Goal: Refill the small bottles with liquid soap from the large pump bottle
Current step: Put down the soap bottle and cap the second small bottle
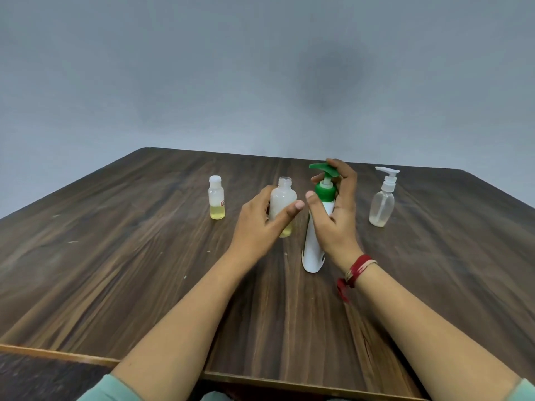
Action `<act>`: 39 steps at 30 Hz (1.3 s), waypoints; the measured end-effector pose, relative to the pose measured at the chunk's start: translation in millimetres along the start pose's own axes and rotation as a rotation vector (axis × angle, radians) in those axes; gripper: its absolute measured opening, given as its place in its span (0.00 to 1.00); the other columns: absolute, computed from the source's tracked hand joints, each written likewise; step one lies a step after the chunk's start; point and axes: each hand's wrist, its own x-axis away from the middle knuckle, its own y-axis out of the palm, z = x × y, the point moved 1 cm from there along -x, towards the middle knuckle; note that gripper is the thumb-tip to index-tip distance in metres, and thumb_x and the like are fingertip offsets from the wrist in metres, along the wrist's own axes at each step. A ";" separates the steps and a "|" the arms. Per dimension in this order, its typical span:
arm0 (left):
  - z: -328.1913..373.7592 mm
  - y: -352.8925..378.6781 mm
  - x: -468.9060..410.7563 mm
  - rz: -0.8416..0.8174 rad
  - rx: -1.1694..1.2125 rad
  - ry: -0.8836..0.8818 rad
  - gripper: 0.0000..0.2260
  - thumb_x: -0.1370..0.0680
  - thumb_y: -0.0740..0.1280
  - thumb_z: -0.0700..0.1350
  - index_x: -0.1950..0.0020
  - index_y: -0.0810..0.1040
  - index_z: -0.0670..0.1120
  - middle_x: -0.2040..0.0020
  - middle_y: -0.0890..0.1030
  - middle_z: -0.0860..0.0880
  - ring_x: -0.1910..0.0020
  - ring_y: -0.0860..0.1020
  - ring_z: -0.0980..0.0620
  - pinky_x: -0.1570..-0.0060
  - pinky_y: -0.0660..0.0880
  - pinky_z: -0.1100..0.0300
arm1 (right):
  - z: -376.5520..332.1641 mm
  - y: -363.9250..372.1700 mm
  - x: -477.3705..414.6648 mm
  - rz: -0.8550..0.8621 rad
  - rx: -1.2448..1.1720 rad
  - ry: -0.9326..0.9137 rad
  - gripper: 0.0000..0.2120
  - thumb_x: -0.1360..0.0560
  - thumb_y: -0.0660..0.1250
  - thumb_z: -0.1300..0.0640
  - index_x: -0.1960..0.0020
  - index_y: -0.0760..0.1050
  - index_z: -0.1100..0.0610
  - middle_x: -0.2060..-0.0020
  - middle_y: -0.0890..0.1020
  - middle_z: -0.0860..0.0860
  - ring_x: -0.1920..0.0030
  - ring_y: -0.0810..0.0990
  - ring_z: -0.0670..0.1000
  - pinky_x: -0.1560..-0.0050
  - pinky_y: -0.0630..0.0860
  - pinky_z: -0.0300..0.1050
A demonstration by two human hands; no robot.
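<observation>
Head view: the desk (144,285) has lots of bare wood near its front edge. The left grip (260,224) curls round the open small bottle (285,195), hiding its middle. Just beside it, the right grip (335,215) holds the large pump bottle (312,250) by its green neck. Farther off, well apart, stand a capped small bottle (216,202) and a clear pump bottle (381,204).
</observation>
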 end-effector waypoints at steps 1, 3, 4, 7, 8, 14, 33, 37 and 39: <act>0.7 -0.4 -1.0 0.017 0.013 0.000 0.25 0.30 0.61 0.70 0.57 0.73 0.47 0.66 0.72 0.55 0.67 0.71 0.59 0.68 0.66 0.65 | 0.6 -0.1 0.0 0.004 0.002 -0.001 0.24 0.25 0.64 0.63 0.32 0.62 0.53 0.40 0.74 0.55 0.45 0.76 0.48 0.42 0.72 0.38; 2.5 -1.5 -4.0 0.036 0.046 0.001 0.27 0.30 0.59 0.72 0.55 0.73 0.47 0.65 0.72 0.56 0.66 0.72 0.60 0.66 0.68 0.63 | 1.5 -0.2 -0.4 0.003 0.017 0.002 0.25 0.26 0.63 0.67 0.32 0.61 0.55 0.39 0.73 0.55 0.44 0.76 0.47 0.41 0.72 0.36; 3.6 -1.3 -5.9 0.029 0.049 0.003 0.28 0.29 0.58 0.72 0.55 0.73 0.47 0.65 0.73 0.56 0.65 0.72 0.60 0.66 0.68 0.64 | 1.2 0.1 -0.4 -0.002 0.029 0.010 0.26 0.27 0.64 0.67 0.32 0.61 0.55 0.39 0.73 0.54 0.44 0.76 0.47 0.41 0.72 0.35; 8.8 2.7 -11.9 -0.028 0.025 0.023 0.25 0.29 0.57 0.71 0.54 0.72 0.49 0.64 0.74 0.56 0.65 0.73 0.62 0.66 0.67 0.69 | 0.8 0.6 -0.6 0.001 0.036 0.041 0.29 0.29 0.65 0.66 0.31 0.60 0.52 0.40 0.73 0.54 0.43 0.76 0.48 0.41 0.72 0.35; 10.0 4.7 -13.9 -0.043 0.023 0.031 0.25 0.29 0.58 0.70 0.53 0.72 0.49 0.64 0.74 0.56 0.64 0.73 0.63 0.66 0.67 0.70 | 1.1 0.5 -1.0 0.005 0.032 0.049 0.29 0.29 0.65 0.66 0.32 0.60 0.51 0.41 0.74 0.54 0.44 0.76 0.48 0.42 0.72 0.36; 1.9 12.0 -21.4 -0.055 0.021 0.049 0.23 0.27 0.59 0.66 0.54 0.74 0.45 0.64 0.75 0.56 0.65 0.73 0.60 0.66 0.67 0.67 | 3.3 -1.8 -4.4 -0.021 0.027 0.076 0.30 0.28 0.67 0.62 0.34 0.60 0.41 0.40 0.74 0.55 0.43 0.77 0.49 0.41 0.75 0.40; -2.6 15.3 -19.7 -0.045 0.098 0.064 0.35 0.30 0.55 0.75 0.52 0.74 0.43 0.61 0.77 0.54 0.62 0.74 0.58 0.62 0.70 0.64 | 11.2 -2.0 -10.0 -0.147 0.062 0.057 0.35 0.31 0.70 0.61 0.30 0.58 0.44 0.44 0.75 0.46 0.47 0.77 0.46 0.47 0.76 0.40; -3.7 12.4 -19.5 -0.048 0.109 0.059 0.34 0.30 0.55 0.75 0.52 0.75 0.44 0.62 0.76 0.55 0.63 0.74 0.60 0.64 0.69 0.68 | 9.3 -2.7 -11.2 -0.238 0.074 0.049 0.37 0.31 0.69 0.64 0.28 0.57 0.48 0.41 0.73 0.47 0.45 0.77 0.44 0.47 0.76 0.38; -3.5 12.1 -19.4 -0.043 0.121 0.046 0.34 0.30 0.55 0.75 0.52 0.75 0.44 0.62 0.76 0.55 0.63 0.74 0.61 0.63 0.69 0.68 | 7.4 -2.5 -11.7 -0.268 0.082 0.042 0.37 0.32 0.68 0.65 0.28 0.56 0.48 0.41 0.74 0.48 0.45 0.77 0.44 0.46 0.76 0.38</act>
